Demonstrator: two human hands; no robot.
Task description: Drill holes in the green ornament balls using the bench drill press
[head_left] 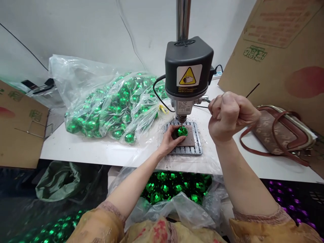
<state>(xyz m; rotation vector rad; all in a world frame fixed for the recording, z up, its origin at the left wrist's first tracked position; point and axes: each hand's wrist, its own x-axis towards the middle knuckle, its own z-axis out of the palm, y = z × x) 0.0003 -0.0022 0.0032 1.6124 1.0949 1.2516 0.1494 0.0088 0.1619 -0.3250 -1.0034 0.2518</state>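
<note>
1. Left hand [169, 141]: thumb and fingers curved round a green ball [182, 132], pinching it from the side.
2. Ball sits on a brown board [191, 139], right under the drill [189, 69] (bit meets its top; can't tell whether it goes in).
3. Right hand [229, 116]: closed in a fist round the drill's handle [206, 99], raised beside the motor housing (most of the grip is hidden by fingers).
4. Board lies on a slotted metal base [199, 148], dark crumbs scattered over and around it.
5. Drill hangs on a shiny upright post [183, 20]; yellow warning sticker [189, 75] on its front.
6. Left of drill, on the white tabletop [76, 150]: big clear bag [68, 72] full of green balls (faceted, shiny).
7. More green balls [178, 187] below the front edge, in another plastic bag [183, 206].
8. Right side: handbag [270, 130] with brown straps, on the tabletop, near a cardboard box [275, 64].
9. Purple balls [291, 202] low at right; second cardboard box [20, 135] at far left.
</note>
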